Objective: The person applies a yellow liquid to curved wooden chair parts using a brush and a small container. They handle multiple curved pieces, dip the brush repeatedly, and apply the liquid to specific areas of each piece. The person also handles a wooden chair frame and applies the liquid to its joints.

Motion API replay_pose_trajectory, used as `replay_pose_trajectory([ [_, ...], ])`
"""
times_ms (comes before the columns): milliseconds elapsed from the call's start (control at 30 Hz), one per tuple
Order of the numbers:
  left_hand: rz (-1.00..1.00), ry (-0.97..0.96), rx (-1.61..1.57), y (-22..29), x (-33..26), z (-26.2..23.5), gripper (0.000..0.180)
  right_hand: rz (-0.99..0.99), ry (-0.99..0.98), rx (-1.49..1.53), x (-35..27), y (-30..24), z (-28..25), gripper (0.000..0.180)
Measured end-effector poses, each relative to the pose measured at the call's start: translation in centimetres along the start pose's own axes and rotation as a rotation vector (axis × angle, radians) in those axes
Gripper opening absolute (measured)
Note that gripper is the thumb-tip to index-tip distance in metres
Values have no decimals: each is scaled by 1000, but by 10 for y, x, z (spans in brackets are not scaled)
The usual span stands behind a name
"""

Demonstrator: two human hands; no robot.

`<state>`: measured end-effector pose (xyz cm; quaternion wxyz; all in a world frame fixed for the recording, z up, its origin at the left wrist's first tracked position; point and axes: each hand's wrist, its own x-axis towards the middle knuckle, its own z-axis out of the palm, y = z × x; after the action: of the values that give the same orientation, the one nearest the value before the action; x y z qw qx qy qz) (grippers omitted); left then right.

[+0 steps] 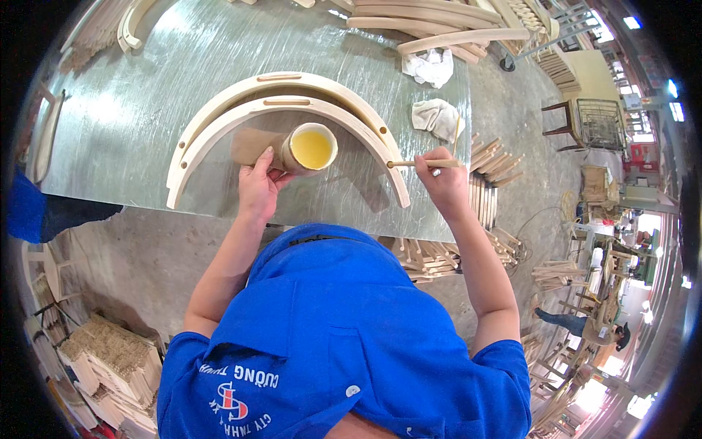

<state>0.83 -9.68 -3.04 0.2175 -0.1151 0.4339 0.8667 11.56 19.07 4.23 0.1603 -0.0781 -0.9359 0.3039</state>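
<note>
My left hand [259, 186] is closed around the side of a cup [298, 164] with a pale rim and yellow liquid inside. Between the fingers of my right hand [442, 179] is a thin wooden stick [420, 164]. Its tip meets a round hole near the right end of the nearer curved wooden piece [344, 119]. A second curved wooden piece [219, 106] lies just behind the first, both arching around the cup. Small round holes and a long slot show in each. Whether the stick's tip is inside the hole I cannot tell.
Two crumpled white cloths [436, 118] lie at the table's [131, 164] right edge. Long curved wooden parts [431, 29] are stacked at the far side. Wooden sticks [493, 164] are piled beyond the right edge. A person in blue [25, 212] stands at the left, partly in view.
</note>
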Motion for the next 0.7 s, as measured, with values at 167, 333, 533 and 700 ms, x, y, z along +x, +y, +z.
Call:
replay_pose_trajectory([
  [167,-3,10,4,-1,2,-14,26,-46,-69,-46,5,0,6,21],
  [333,4,35,2,-1,-2,-15,27,-75,-66,-11,9,-4,8,22],
  [533,1,40,17,2,-4,-16,26,-126,-26,-65,16,-8,8,23],
  [700,7,42,19,2,-5,-12,27,-79,-86,7,17,-2,10,23],
])
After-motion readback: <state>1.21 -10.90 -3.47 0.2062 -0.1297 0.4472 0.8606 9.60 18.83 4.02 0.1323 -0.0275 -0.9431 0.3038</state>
